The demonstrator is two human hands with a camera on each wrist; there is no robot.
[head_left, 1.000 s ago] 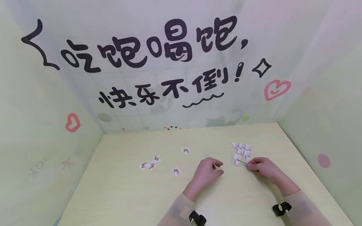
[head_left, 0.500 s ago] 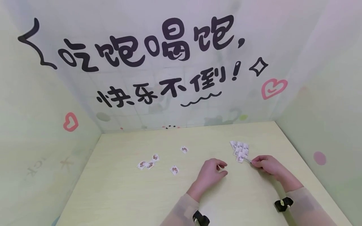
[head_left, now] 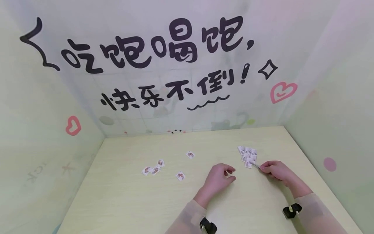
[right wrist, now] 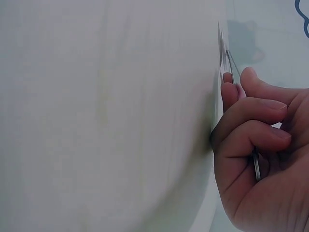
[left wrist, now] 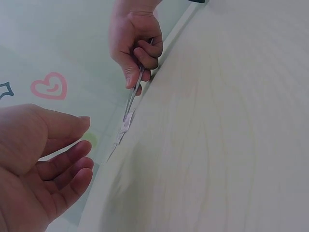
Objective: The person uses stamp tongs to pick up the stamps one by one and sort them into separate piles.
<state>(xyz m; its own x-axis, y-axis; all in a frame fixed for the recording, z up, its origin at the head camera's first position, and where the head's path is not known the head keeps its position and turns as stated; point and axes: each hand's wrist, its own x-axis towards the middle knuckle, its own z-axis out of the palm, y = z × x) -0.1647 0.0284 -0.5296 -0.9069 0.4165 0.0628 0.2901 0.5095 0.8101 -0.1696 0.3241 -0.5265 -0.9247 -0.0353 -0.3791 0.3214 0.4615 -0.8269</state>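
My right hand (head_left: 276, 171) pinches a pair of metal tweezers (left wrist: 130, 101) between thumb and fingers, the handle end running back into the palm in the right wrist view. The tweezers' tips lie at the front small white paper square (head_left: 248, 162), which has a pale purple print. This square overlaps a cluster of similar squares (head_left: 247, 151) just behind it. To the left of them, my left hand (head_left: 218, 179) rests near the table with fingers loosely curved and thumb apart, holding nothing.
Several small squares with reddish-brown prints lie on the left half of the pale wooden table (head_left: 122, 201): a group of three (head_left: 156, 170), one behind (head_left: 190, 154) and one in front (head_left: 180, 176). Printed cloth walls (head_left: 187, 120) enclose the table's back and sides.
The front purple-printed square has shifted right with the tweezers and now overlaps the cluster. My left hand has drifted slightly right. Little differs over the last half second.
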